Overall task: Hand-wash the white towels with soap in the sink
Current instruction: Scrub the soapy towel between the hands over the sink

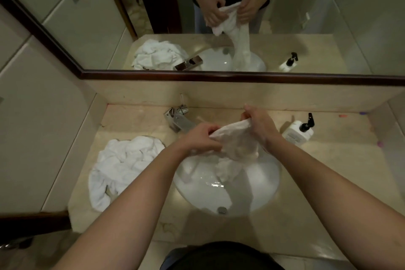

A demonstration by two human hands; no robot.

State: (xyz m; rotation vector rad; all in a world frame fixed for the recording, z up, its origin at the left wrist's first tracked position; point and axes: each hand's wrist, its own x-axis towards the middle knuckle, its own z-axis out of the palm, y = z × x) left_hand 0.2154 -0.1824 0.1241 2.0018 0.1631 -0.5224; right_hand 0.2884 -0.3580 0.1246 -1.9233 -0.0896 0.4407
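I hold a wet white towel (235, 140) above the round white sink (263, 182). My left hand (201, 138) grips its left end with curled fingers. My right hand (260, 125) grips the right end, the thumb raised. The towel's lower part hangs down into the basin. A heap of dry-looking white towels (122, 166) lies on the counter left of the sink. A white soap bottle (298, 132) with a black pump stands at the back right.
A chrome faucet (177, 119) juts from the back left toward the basin. The beige stone counter (328, 182) surrounds the sink. A dark-framed mirror (219, 75) runs along the back wall and reflects my hands and the towel. The drain (221, 210) sits at the basin's near side.
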